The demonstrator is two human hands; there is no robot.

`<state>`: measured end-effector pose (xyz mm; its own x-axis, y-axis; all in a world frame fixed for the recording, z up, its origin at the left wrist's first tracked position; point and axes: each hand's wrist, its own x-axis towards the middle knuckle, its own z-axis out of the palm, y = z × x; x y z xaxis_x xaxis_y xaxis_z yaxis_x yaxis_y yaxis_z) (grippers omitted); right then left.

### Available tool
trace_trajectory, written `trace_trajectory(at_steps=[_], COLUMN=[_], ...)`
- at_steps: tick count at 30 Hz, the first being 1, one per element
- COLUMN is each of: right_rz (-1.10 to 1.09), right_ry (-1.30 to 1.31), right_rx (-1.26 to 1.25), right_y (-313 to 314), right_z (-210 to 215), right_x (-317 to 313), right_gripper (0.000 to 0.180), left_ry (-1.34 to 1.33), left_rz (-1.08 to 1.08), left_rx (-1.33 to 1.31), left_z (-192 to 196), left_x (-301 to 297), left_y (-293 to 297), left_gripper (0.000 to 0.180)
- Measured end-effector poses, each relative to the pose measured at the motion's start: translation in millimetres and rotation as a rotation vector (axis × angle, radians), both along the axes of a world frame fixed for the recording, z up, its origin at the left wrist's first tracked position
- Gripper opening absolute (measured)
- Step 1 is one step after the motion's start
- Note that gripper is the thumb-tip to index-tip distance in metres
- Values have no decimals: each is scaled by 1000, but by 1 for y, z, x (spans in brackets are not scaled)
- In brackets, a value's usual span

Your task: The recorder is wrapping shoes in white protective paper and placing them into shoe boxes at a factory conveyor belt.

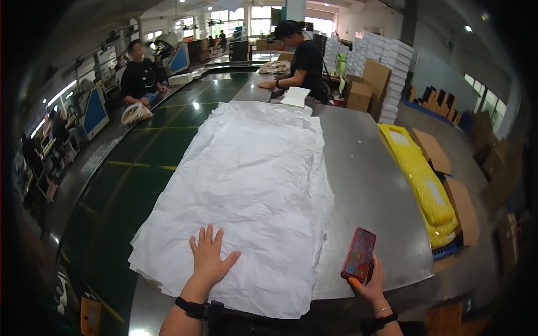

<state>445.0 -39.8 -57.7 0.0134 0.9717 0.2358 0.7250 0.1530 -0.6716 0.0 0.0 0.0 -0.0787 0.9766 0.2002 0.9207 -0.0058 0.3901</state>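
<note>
A thick pile of wrinkled white tissue-like sheets (252, 179) covers the middle of the metal table. My left hand (209, 257) lies flat on the near part of the pile, fingers spread, holding nothing. Past the pile's right side, my right hand (372, 283) grips a smartphone (360, 252) with a red case. Its lit screen faces up and shows rows of icons. The phone is held over the bare metal near the table's front edge; whether it touches the surface I cannot tell.
A green conveyor belt (129, 179) runs along the left. Right of the metal table (370, 168) lie a long yellow wrapped bundle (420, 179) and cardboard boxes. One co-worker (302, 61) leans over the table's far end; another person (139, 78) stands across the belt near a plastic bag (136, 113).
</note>
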Motion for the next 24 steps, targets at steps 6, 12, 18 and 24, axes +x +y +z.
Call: trace_trajectory(at_steps=[6,12,18,24], right_rz=[-41,374,507,467], right_ry=[-152,-128,-369,-399], right_rx=[153,203,157,137], right_y=[9,47,73,69], right_z=[56,126,72,52], right_x=[-34,-135,-218,-219], right_gripper=[75,50,58,63], left_ry=[19,19,-13,-121], left_rz=[-37,-58,-64,21], left_rx=[23,69,6,171], left_z=[5,2,7,1], left_x=[-8,-5,-5,-7], left_y=[3,3,0,2], left_gripper=[77,76,76,78])
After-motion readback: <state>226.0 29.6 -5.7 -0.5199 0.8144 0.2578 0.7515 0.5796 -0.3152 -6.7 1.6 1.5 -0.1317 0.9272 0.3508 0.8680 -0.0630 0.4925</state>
